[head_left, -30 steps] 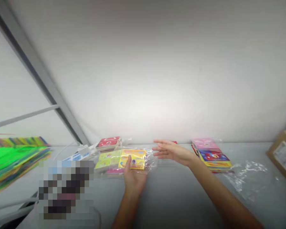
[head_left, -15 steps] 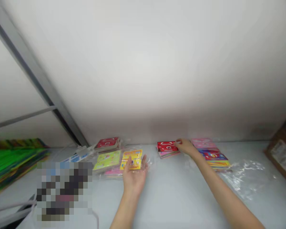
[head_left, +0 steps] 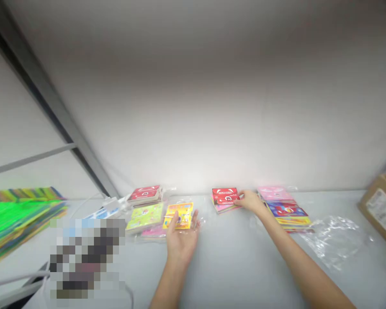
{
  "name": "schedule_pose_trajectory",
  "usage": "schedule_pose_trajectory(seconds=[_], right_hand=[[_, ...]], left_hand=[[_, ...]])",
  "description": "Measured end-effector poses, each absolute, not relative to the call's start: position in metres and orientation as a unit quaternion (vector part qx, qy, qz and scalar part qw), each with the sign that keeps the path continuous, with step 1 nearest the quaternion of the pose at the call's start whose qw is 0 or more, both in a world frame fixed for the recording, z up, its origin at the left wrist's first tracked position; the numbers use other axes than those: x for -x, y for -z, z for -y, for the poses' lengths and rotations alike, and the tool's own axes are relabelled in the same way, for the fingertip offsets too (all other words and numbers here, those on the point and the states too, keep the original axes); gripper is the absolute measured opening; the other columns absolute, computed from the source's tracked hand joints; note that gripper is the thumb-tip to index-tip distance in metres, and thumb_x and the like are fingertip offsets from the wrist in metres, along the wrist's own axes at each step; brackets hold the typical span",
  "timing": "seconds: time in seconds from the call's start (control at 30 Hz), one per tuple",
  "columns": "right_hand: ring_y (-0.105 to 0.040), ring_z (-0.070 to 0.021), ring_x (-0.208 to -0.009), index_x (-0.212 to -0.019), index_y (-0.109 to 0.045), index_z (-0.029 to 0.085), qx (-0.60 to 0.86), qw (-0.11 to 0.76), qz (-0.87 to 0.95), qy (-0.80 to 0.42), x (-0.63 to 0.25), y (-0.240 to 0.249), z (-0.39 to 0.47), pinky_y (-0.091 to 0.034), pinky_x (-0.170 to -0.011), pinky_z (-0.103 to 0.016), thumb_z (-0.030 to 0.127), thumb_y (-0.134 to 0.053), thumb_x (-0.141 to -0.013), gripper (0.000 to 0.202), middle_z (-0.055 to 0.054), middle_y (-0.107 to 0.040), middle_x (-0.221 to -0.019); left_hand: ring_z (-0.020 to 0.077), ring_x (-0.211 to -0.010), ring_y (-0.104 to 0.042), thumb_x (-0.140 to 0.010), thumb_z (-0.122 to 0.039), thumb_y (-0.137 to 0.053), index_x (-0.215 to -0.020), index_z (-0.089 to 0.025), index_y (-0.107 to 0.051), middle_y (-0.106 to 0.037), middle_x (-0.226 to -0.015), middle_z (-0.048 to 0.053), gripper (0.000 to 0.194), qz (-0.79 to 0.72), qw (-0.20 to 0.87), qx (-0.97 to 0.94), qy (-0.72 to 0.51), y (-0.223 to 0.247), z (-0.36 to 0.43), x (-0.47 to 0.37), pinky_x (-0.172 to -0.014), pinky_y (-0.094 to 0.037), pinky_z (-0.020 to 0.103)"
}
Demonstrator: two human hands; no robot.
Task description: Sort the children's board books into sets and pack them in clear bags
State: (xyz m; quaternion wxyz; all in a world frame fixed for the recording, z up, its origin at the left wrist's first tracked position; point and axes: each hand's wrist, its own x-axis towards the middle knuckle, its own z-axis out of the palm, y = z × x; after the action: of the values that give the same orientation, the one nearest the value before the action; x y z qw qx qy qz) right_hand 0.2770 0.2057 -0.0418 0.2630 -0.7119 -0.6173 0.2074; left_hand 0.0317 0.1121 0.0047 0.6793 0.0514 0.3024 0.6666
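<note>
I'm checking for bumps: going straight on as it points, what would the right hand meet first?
The red card on the small stack; the right hand points leftward and appears to grip that card's right edge. Beyond it, depth makes the line hard to judge.

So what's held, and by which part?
Left hand: yellow printed card, by its near-left part. Right hand: red printed card, by its right edge.

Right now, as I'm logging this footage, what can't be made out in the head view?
Head view throughout:
Yellow card: partly hidden by the left hand.
Red card: right edge partly covered by the right hand.
Cardboard box: cut off by the picture's right edge; label too blurred to read.
Whatever lies behind the pixelated patch at lower left.
</note>
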Motion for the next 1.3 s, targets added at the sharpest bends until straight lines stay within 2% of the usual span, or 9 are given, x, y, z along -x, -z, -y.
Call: schedule_pose_trajectory(seconds=[0.27,0.6,0.73,0.97,1.13,1.3], right_hand=[[-0.061,-0.0172,-0.065,-0.076,-0.069,0.013,0.715,0.281,0.603,-0.216,-0.279,0.040,-0.206,-0.037,-0.056,-0.023,0.031,-0.062,-0.071,0.020,-0.004,-0.066,-0.066],[-0.062,-0.0173,-0.065,-0.086,-0.071,0.015,0.718,0.326,0.570,-0.231,-0.283,0.043,-0.209,-0.041,-0.057,-0.023,0.024,-0.064,-0.069,0.021,-0.003,-0.067,-0.065],[-0.063,-0.0175,-0.070,-0.094,-0.068,0.013,0.722,0.338,0.558,-0.231,-0.283,0.043,-0.210,-0.042,-0.059,-0.023,0.023,-0.064,-0.069,0.027,-0.005,-0.069,-0.074],[-0.060,-0.0152,-0.059,-0.104,-0.064,0.012,0.723,0.348,0.542,-0.251,-0.282,0.039,-0.209,-0.040,-0.053,-0.023,0.019,-0.062,-0.070,0.035,-0.004,-0.067,-0.067],[-0.060,-0.0163,-0.062,-0.098,-0.066,0.013,0.719,0.361,0.542,-0.242,-0.284,0.034,-0.208,-0.039,-0.055,-0.023,0.019,-0.064,-0.066,0.033,-0.003,-0.065,-0.065],[-0.059,-0.0150,-0.058,-0.091,-0.067,0.013,0.711,0.380,0.531,-0.259,-0.287,0.033,-0.207,-0.039,-0.053,-0.023,0.020,-0.064,-0.066,0.025,-0.002,-0.064,-0.060]], left_hand=[[0.0240,-0.083,-0.068,-0.083,-0.023,-0.055,-0.088,-0.018,-0.057,-0.067,-0.089,0.007,0.008,-0.301,0.682,-0.043,-0.665,-0.004,-0.112,-0.030,-0.061,-0.053,0.032],[0.0238,-0.082,-0.068,-0.082,-0.023,-0.056,-0.090,-0.018,-0.058,-0.067,-0.089,0.007,0.009,-0.301,0.686,-0.039,-0.661,-0.006,-0.112,-0.030,-0.061,-0.053,0.032],[0.0235,-0.082,-0.068,-0.082,-0.022,-0.056,-0.089,-0.017,-0.058,-0.067,-0.088,0.007,0.009,-0.299,0.685,-0.039,-0.663,-0.005,-0.112,-0.030,-0.061,-0.053,0.032],[0.0235,-0.088,-0.067,-0.081,-0.021,-0.057,-0.092,-0.018,-0.058,-0.067,-0.095,0.008,0.011,-0.297,0.677,-0.056,-0.671,-0.004,-0.112,-0.030,-0.062,-0.052,0.031],[0.0247,-0.094,-0.066,-0.084,-0.020,-0.053,-0.095,-0.018,-0.058,-0.067,-0.101,0.010,0.012,-0.288,0.676,-0.060,-0.676,-0.004,-0.113,-0.030,-0.064,-0.054,0.032],[0.0240,-0.099,-0.065,-0.084,-0.019,-0.052,-0.096,-0.017,-0.060,-0.067,-0.103,0.011,0.014,-0.279,0.671,-0.062,-0.684,-0.002,-0.115,-0.030,-0.074,-0.055,0.034]])
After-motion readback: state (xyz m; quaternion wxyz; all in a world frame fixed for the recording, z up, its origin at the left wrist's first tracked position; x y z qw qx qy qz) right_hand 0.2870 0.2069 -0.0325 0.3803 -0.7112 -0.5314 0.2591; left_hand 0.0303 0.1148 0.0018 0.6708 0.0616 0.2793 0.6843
